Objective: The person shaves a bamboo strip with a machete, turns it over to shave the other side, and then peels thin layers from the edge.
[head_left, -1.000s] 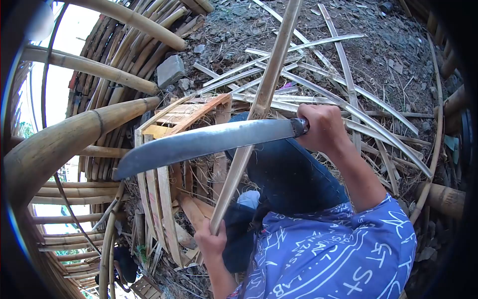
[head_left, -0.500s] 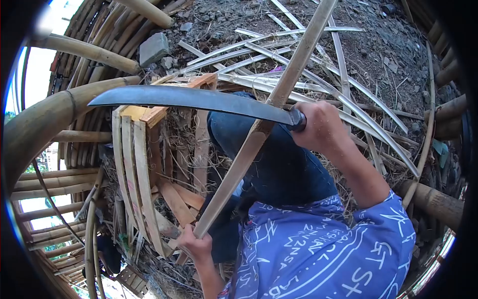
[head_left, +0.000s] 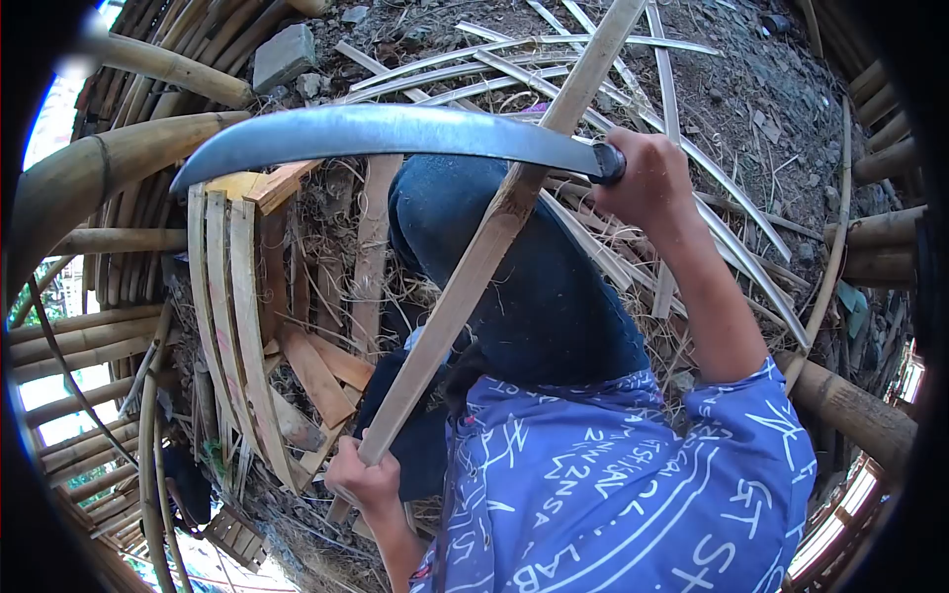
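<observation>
A long bamboo strip (head_left: pixel 445 316) runs from the lower left to the top centre, passing over my bent knee. My left hand (head_left: pixel 364 478) is wrapped round its lower end. In my right hand (head_left: pixel 647 183) is the dark handle of a machete (head_left: pixel 386 133), whose broad curved blade points left. That blade lies across the strip above the knee, beside a darker node on the strip. Whether its edge bites into the bamboo cannot be told.
A slatted wooden crate (head_left: pixel 242 296) stands left of my legs, with wood pieces by it. Split bamboo strips (head_left: pixel 732 188) lie crossed on the dirt ahead. Thick bamboo poles (head_left: pixel 855 410) stand on both sides, and a grey block (head_left: pixel 284 57) lies at the upper left.
The machete has tilted, its blade now brighter and higher in view, and my right hand has risen. The crate, strip and left hand appear further left as the view shifted.
</observation>
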Motion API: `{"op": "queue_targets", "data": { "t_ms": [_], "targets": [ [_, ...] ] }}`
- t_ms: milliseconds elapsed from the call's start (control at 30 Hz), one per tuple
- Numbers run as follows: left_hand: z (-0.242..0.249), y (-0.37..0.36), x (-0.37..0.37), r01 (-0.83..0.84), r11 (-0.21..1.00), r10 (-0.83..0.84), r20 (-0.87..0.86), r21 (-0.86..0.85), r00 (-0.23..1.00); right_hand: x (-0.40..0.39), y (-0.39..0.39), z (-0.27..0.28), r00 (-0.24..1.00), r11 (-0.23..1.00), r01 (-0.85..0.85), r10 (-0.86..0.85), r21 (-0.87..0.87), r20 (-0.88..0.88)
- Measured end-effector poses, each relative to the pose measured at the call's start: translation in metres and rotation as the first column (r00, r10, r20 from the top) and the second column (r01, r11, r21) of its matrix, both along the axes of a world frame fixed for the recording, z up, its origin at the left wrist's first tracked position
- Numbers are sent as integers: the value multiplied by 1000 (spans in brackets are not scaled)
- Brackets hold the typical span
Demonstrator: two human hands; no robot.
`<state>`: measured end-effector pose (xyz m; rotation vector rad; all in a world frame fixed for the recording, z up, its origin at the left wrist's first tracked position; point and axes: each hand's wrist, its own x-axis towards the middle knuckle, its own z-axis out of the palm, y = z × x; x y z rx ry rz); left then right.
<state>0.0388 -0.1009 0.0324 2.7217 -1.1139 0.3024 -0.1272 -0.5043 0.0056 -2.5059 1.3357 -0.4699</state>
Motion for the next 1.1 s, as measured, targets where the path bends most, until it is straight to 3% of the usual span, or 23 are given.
{"op": "queue_targets", "data": {
  "t_ms": [267, 433, 567, 633, 667, 700, 733, 767, 833, 900, 933, 1000, 1100],
  "targets": [
    [2, 1, 2, 5, 1000, -5, 14, 4, 1000, -4, -15, -7, 996, 991, -79, 82, -104, 20],
    [11, -4, 1, -7, 1000, 5, 40, 25, 999, -12, -29, -12, 1000, 996, -24, 26, -90, 12],
    [8, 1, 7, -5, 1000, 5, 8, -3, 1000, -17, -36, -16, 997, 969, -79, 77, -235, -16],
    [7, 11, 11, -18, 1000, 18, -5, -11, 1000, -28, -55, -22, 999, 983, 23, -28, -183, -26],
    [5, 18, 16, -16, 1000, 16, -3, -16, 1000, -40, -75, -29, 992, 990, 124, -123, -67, 27],
    [7, 32, 21, -54, 998, 54, -15, 15, 998, -64, -109, -48, 983, 972, 185, -182, -143, 37],
    [7, 41, 24, -91, 995, 92, -26, 40, 995, -72, -117, -29, 942, 938, 334, -330, -90, 62],
    [9, 47, 24, -90, 995, 91, -26, 36, 996, -94, -140, -35, 917, 906, 397, -400, -148, 11],
    [18, 53, 27, -189, 973, 197, -57, 130, 979, -114, -138, -23, 916, 914, 398, -391, -79, 91],
    [25, 51, 26, -225, 961, 234, -43, 160, 971, -124, -128, -29, 858, 859, 506, -492, -80, 149],
    [27, 46, 23, -238, 961, 247, -47, 139, 968, -124, -117, -29, 859, 860, 504, -489, -78, 151],
    [29, 38, 19, -257, 959, 264, -45, 122, 963, -110, -83, -23, 824, 868, 482, -496, 123, 274],
    [29, 38, 18, -287, 953, 292, -46, 97, 955, -77, -39, -17, 782, 882, 281, -439, 378, 442]
  ]
}}
